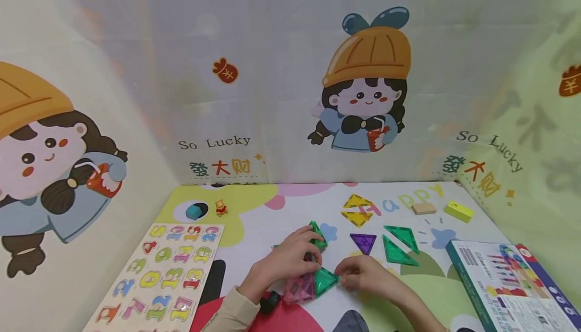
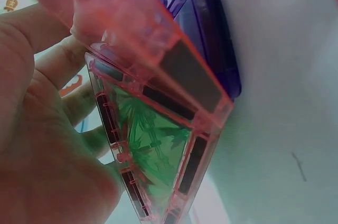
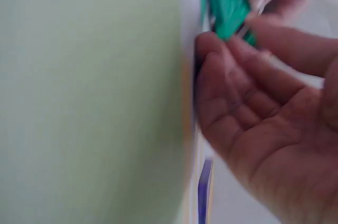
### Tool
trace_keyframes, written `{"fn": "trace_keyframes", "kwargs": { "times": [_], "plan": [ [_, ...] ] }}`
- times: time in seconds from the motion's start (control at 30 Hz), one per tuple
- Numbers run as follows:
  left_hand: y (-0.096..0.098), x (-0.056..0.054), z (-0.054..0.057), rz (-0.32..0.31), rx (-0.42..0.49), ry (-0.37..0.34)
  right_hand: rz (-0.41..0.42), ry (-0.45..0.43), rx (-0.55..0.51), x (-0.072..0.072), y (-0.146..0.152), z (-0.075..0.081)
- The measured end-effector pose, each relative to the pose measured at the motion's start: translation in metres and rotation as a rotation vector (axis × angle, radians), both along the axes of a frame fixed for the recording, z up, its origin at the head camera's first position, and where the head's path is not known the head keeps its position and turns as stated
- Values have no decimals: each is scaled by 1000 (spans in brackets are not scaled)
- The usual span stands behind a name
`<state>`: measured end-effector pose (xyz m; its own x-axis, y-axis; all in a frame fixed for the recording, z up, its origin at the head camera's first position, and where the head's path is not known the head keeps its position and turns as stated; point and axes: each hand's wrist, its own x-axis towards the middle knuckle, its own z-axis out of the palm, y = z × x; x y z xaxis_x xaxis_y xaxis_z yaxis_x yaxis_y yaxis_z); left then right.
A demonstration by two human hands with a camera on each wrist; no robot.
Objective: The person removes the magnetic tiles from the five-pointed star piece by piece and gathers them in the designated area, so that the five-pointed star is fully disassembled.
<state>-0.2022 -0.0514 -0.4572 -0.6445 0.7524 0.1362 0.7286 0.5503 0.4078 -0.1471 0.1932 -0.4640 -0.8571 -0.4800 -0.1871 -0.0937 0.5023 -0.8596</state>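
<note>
My left hand [image 1: 295,251] holds a small structure of translucent magnetic tiles, its fingers curled over the top and far side. Pink tiles [image 1: 298,289] form the near part, and a green triangular tile [image 1: 325,281] is at its right. Another green tile [image 1: 319,235] shows beyond the left fingertips. The left wrist view shows a pink-framed tile [image 2: 198,166] beside the palm, with a purple tile [image 2: 211,28] behind. With thumb and index finger, my right hand [image 1: 369,276] pinches the right corner of the green triangular tile. The left palm is hidden in the head view.
Loose triangular tiles lie beyond the right hand: yellow [image 1: 357,218], purple [image 1: 363,242] and green [image 1: 399,251]. A number puzzle board [image 1: 206,238] is at left, a printed box [image 1: 513,281] at right. Farther back are a blue block [image 1: 194,212], a bear figurine [image 1: 221,208] and a yellow block [image 1: 459,211].
</note>
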Motion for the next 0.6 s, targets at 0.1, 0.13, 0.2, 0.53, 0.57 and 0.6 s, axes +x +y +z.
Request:
{"fn": "trace_keyframes", "kwargs": {
  "times": [0.1, 0.13, 0.2, 0.53, 0.57, 0.6],
  "plan": [
    [-1, 0, 0, 1, -3, -5, -8, -31, -40, 0, -7, -3],
    [-1, 0, 0, 2, -4, -11, -10, -31, -45, 1, -8, -4],
    [-1, 0, 0, 3, -5, -17, -17, -36, -57, 1, -10, -5],
    [-2, 1, -1, 27, 2, -67, -95, -145, -127, 1, -21, -7],
    [-2, 1, -1, 26, 6, -72, -97, -150, -130, 2, -21, -7],
    [-2, 0, -1, 24, 8, -76, -97, -154, -131, 3, -21, -7]
  ]
}}
